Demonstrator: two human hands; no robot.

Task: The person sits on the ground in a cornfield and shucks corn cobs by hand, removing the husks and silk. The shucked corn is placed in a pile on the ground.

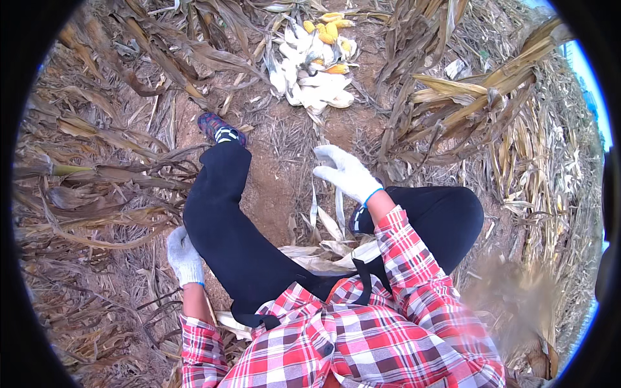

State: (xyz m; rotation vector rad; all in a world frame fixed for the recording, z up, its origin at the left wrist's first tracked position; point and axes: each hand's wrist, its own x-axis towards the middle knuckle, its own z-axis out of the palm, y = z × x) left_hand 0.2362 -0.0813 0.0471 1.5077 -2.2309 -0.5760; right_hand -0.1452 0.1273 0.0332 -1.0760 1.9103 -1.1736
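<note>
My right hand, in a white knitted glove with a blue cuff edge, hovers between my bent knees. Its thumb and fingers are apart with nothing between them. Out at the left, my left hand wears a similar glove beside my leg in black trousers; its fingertips are partly hidden, so I cannot tell whether it holds something. Beyond my feet lies a pile of pale corn husks, with several yellow corn cobs on and among them. More loose dry husks lie between my legs.
Dry corn stalks and leaves cover the ground at the left. Another bunch of dried corn leaves leans in at the right. Bare reddish soil shows between my feet. A blurred brownish thing is near my right arm.
</note>
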